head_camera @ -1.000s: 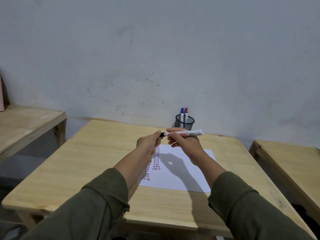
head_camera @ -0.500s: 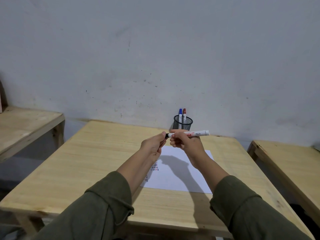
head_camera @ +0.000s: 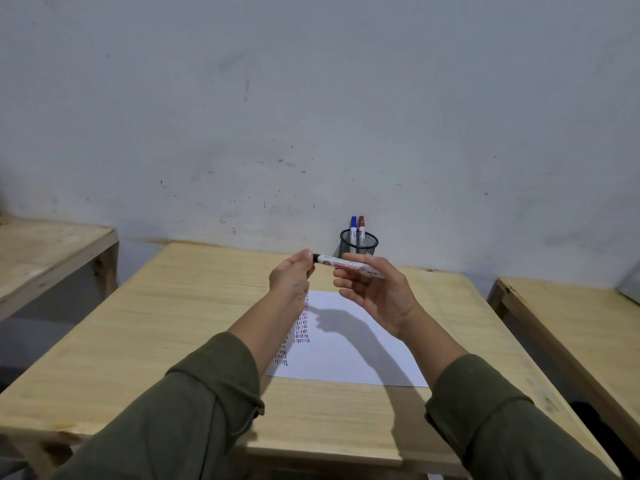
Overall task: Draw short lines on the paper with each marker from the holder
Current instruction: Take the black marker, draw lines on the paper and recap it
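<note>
1. The person holds a white marker [head_camera: 346,266] level in the air between both hands, above the paper [head_camera: 349,344]. The left hand [head_camera: 291,278] pinches its black cap end with thumb and fingers; the right hand [head_camera: 375,292] carries the barrel on half-curled fingers, loosely closed around it.
2. This two-handed hold probably serves the cap (pulling it off or pressing it on; the view does not settle which), since one hand steadies the body while the other works the end.
3. The mesh holder [head_camera: 358,242] stands behind the hands, near the wall, with a blue-capped marker [head_camera: 353,227] and a red-capped marker [head_camera: 361,227] upright inside.
4. Columns of short red and dark lines are on the paper's left part, partly hidden under the left forearm.
5. Compared with half a second ago, the right hand has turned palm-up with fingers more spread, and the marker's right end now tilts a little downward.
</note>
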